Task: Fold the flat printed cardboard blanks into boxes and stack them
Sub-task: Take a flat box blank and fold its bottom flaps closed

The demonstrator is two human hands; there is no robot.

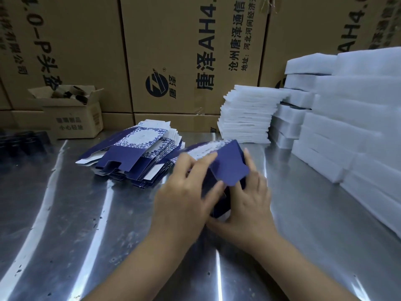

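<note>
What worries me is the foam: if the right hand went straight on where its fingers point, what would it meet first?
Beyond the half-folded box it holds, the right hand would probably cross bare steel table and meet the stack of thin white foam sheets, though depth is hard to judge.

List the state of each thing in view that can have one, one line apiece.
box: partly folded, end flap raised, held in both hands
left hand: grips the box
right hand: grips the box
flat blanks: unfolded, in a loose pile on the steel table
small carton: top flaps open
foam sheets: stacked
large cartons: closed
</note>
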